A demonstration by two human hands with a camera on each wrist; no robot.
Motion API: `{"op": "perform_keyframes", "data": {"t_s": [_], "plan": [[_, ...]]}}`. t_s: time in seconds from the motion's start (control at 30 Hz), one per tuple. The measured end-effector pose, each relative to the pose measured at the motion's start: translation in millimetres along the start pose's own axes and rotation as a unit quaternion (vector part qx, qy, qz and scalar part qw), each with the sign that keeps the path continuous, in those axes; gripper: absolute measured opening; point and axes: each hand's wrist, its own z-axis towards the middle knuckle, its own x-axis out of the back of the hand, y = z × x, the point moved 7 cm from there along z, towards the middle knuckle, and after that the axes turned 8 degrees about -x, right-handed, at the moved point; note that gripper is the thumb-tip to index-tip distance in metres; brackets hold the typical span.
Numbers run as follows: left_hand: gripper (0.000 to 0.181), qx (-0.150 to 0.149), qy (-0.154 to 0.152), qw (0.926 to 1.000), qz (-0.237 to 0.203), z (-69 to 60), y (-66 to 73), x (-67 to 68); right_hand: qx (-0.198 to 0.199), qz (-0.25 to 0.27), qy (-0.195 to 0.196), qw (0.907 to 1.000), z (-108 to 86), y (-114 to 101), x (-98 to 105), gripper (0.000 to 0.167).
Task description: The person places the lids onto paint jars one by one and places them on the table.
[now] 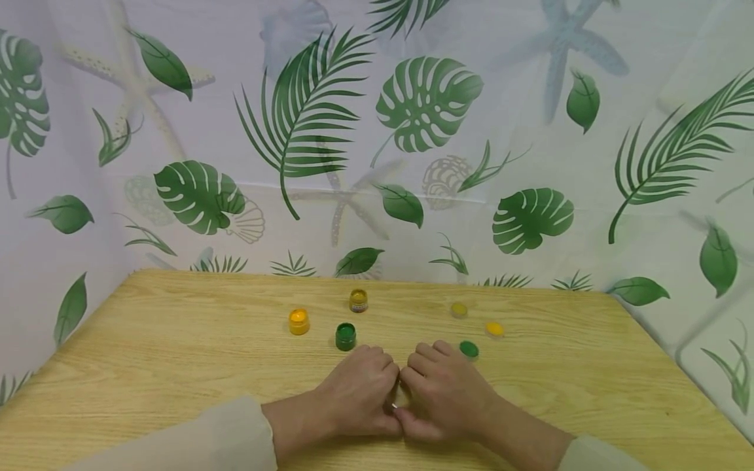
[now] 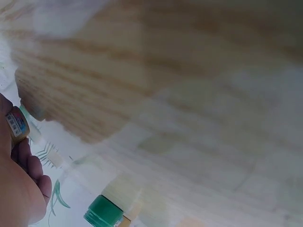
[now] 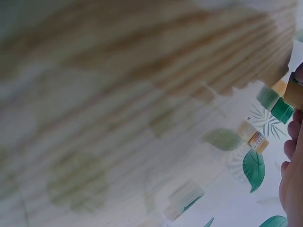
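Observation:
The left hand [image 1: 362, 389] and right hand [image 1: 444, 392] meet close together above the front of the table, fingers curled. Between them they grip a small paint jar, mostly hidden in the head view. Its label and brownish body show in the left wrist view, where the jar [image 2: 18, 124] sits at the fingers. At the right wrist view's edge the same jar [image 3: 294, 93] appears by the right fingers. Just beyond the left hand stands an uncapped green paint jar [image 1: 345, 337]. A green lid [image 1: 468, 350] lies beside the right hand.
An open orange-yellow paint jar [image 1: 299, 322] and an open ochre paint jar [image 1: 358, 301] stand farther back on the wooden table [image 1: 177, 340]. To the right lie an ochre lid [image 1: 459, 309] and a yellow lid [image 1: 495, 329]. A leaf-print cloth [image 1: 353, 131] hangs behind.

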Motion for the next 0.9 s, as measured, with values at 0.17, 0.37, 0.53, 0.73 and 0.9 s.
{"op": "perform_keyframes", "data": {"t_s": [0.17,0.37,0.53,0.73,0.9], "plan": [[0.041,0.004,-0.005,1.0000,-0.001,0.1,-0.7,0.1,0.008,-0.001,0.009,0.9999,0.5,-1.9,0.5,0.031],[0.043,0.003,-0.015,0.9999,-0.001,0.6,1.1,-0.8,-0.005,0.004,0.009,0.9999,1.9,-2.5,0.0,0.036],[0.046,0.011,-0.018,0.9997,-0.009,0.0,1.3,-2.1,-0.032,0.016,0.011,0.9993,2.7,-0.5,-0.8,0.041],[0.043,0.036,-0.034,0.9975,-0.050,0.4,-1.4,-5.5,-0.059,0.008,-0.014,0.9981,0.5,3.7,-2.9,0.038],[0.032,0.068,-0.053,0.9912,-0.100,-0.1,-4.9,-10.5,-0.064,0.011,-0.052,0.9965,-2.1,6.2,-3.4,0.032]]}}
